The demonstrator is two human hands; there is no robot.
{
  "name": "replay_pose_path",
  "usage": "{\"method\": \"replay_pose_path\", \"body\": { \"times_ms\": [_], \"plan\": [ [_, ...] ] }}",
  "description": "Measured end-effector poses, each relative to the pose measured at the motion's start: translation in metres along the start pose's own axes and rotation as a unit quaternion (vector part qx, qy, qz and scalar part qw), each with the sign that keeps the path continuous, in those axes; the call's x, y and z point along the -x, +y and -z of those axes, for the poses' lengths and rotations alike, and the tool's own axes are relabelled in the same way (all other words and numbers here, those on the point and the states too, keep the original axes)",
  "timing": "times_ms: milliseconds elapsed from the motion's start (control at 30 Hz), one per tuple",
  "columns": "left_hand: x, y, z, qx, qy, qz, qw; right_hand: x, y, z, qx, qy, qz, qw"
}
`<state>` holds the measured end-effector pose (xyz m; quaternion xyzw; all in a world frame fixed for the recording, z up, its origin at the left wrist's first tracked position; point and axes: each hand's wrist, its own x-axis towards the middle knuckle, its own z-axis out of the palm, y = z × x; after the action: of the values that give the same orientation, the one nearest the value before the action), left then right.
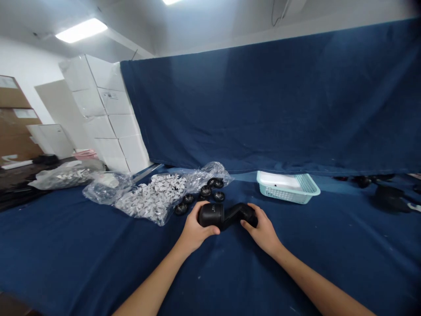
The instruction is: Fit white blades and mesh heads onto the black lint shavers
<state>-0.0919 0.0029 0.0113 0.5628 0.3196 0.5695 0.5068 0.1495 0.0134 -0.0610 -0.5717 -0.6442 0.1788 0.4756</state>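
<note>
Both hands hold a black device [211, 215] above the blue cloth. It has a wide cylindrical end with small pale markings, an angled arm [233, 215] and a smaller rounded end. I cannot tell exactly what kind of device it is. My left hand [194, 228] is wrapped round the wide cylinder, thumb along its near side. The smaller end sits in my right hand [263, 230], which partly hides it. Just beyond my left hand lie several round black caps or discs [206, 191], beside a clear plastic bag of small white and grey parts [154, 197].
A pale green basket [289, 195] with something white in it stands at the right back. Dark objects [388, 197] lie at far right. Behind hangs a blue curtain [263, 105]. White boxes [108, 109] are stacked at left, near another bag of parts [69, 173].
</note>
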Motion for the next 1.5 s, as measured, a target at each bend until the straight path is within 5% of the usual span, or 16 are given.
{"method": "replay_pose_path", "body": {
  "times_ms": [267, 467, 667, 833, 1300, 1500],
  "plan": [
    [0.007, 0.004, -0.008, -0.127, -0.094, -0.009, 0.987, 0.001, -0.001, 0.001, -0.002, -0.002, 0.004, 1.000],
    [0.008, 0.003, -0.008, -0.217, -0.111, -0.046, 0.969, 0.000, 0.001, 0.000, -0.004, 0.001, 0.005, 1.000],
    [0.003, -0.009, -0.001, -0.071, -0.033, -0.034, 0.996, 0.000, 0.000, 0.000, 0.000, 0.001, -0.002, 1.000],
    [0.001, -0.009, -0.006, 0.020, 0.000, 0.069, 0.997, 0.000, -0.003, 0.002, 0.002, -0.005, -0.006, 1.000],
    [-0.001, -0.006, -0.008, -0.014, -0.022, 0.081, 0.996, 0.000, -0.003, 0.002, 0.007, -0.011, -0.006, 1.000],
    [-0.001, 0.003, -0.011, -0.086, -0.040, 0.138, 0.986, 0.000, -0.002, 0.002, 0.006, -0.008, 0.001, 1.000]
  ]
}}
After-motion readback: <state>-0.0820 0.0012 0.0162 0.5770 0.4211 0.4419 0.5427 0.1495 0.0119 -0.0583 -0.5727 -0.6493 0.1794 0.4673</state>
